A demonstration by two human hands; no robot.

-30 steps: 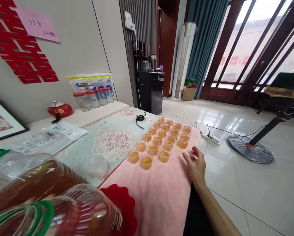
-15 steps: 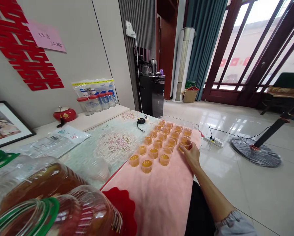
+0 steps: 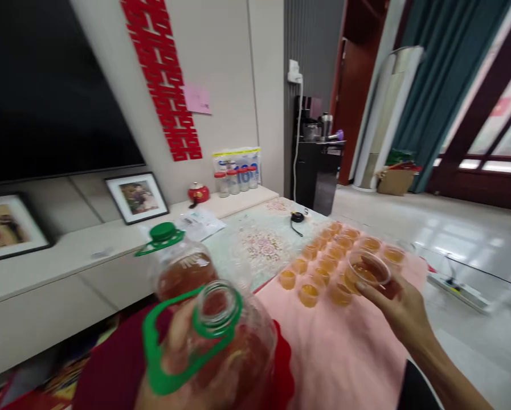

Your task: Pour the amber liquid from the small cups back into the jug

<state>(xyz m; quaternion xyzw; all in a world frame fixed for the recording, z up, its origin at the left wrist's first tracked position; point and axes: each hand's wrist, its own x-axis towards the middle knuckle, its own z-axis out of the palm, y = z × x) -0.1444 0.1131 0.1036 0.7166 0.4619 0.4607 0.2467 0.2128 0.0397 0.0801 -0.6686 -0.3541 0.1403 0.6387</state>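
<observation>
My right hand (image 3: 403, 304) is closed around a clear plastic cup (image 3: 368, 270) with amber liquid in it, held above the pink cloth (image 3: 332, 341). Rows of similar filled cups (image 3: 309, 295) stand on the cloth to its left and beyond. My left hand (image 3: 180, 336), partly blurred, is closed at the green carry handle of a large open plastic jug (image 3: 255, 336) of reddish-brown liquid. Its bare neck faces up, with no cap on it. Behind it stands a second jug (image 3: 187, 273) with a green cap.
A black tape measure (image 3: 297, 217) lies on the flowered tablecloth (image 3: 261, 245). Red-lidded jars (image 3: 233, 181), a red pot (image 3: 198, 192) and framed photos (image 3: 138, 197) line the shelf. A power strip (image 3: 460, 293) is on the floor at right.
The view has swung left. My right hand has raised its cup off the cloth and brought it closer. My left hand has come into view at the open jug.
</observation>
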